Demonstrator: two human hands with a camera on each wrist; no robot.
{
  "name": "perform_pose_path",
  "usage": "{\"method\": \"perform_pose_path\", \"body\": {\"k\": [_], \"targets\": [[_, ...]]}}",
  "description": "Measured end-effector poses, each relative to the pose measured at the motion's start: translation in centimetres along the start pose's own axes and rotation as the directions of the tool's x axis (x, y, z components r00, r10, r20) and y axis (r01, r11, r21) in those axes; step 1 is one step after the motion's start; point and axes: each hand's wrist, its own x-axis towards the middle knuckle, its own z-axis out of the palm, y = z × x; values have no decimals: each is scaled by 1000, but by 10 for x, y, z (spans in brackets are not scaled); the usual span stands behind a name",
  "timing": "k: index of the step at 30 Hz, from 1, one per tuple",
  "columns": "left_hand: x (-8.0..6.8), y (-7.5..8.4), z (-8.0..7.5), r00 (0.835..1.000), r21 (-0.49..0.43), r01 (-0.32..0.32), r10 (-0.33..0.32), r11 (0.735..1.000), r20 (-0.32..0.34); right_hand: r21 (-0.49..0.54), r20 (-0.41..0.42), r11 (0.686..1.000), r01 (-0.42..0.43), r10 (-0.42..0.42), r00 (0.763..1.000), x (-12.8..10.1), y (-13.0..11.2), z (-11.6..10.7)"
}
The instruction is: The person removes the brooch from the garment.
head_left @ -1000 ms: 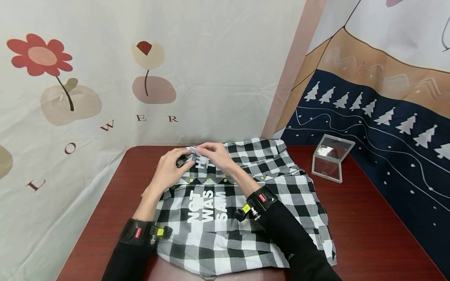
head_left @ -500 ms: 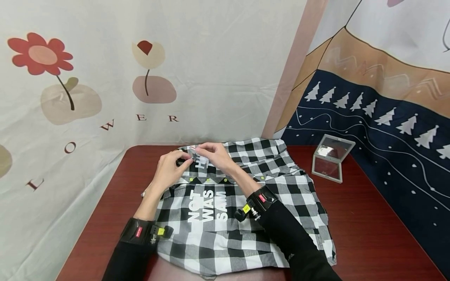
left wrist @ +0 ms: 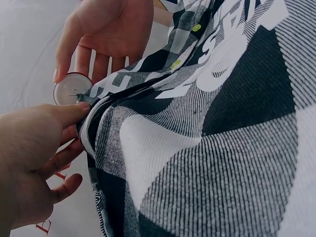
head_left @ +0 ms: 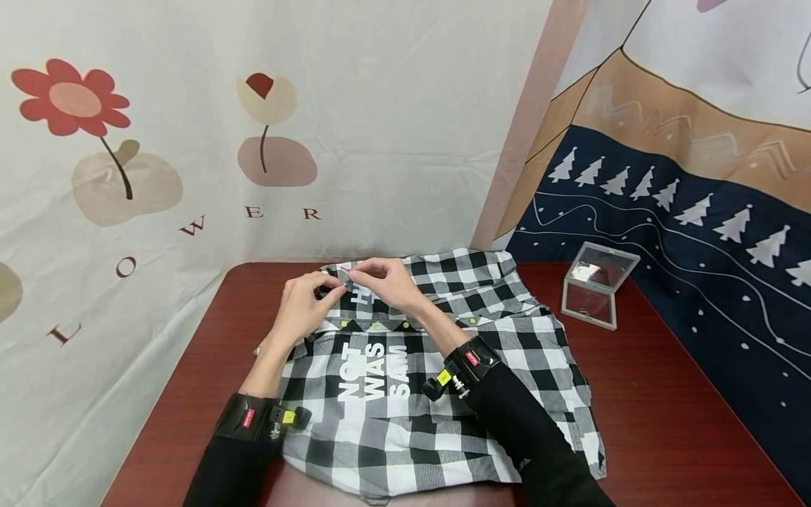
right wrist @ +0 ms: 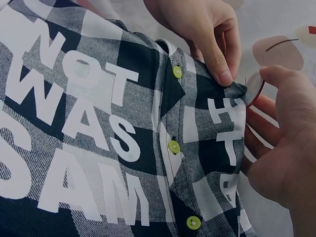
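Note:
A black-and-white checked shirt (head_left: 456,429) with white letters and yellow-green buttons (right wrist: 174,147) lies spread across the table. At its far left edge, my left hand (head_left: 300,306) pinches the cloth between thumb and fingers. Opposite it, my right hand (head_left: 394,285) holds a small round badge (left wrist: 69,89) by its edge. The badge has a whitish face and a thin reddish rim, and a thin dark pin shows in front of it. In the right wrist view, the badge is right at the pinched corner of cloth, between the left thumb and the right hand (right wrist: 289,133).
A two-panel mirror (head_left: 589,306) with a pale frame stands unfolded at the right on the reddish-brown table (head_left: 671,422). Behind the table hang a white flower-print cloth (head_left: 393,127) and a navy cloth with trees (head_left: 633,218).
My left fingertips have lowered slightly onto the cloth corner, and my right fingertips have shifted a little to the left. The shirt body and the mirror stay where they were.

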Motion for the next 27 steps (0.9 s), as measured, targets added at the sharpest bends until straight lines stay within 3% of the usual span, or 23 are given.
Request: {"method": "perform_pose_path", "body": {"k": [27], "targets": [[-1,0,-4,1000,0,9,-9,1000,24,-149,-66,989,14,-24,998,-2,7,-5]]}}
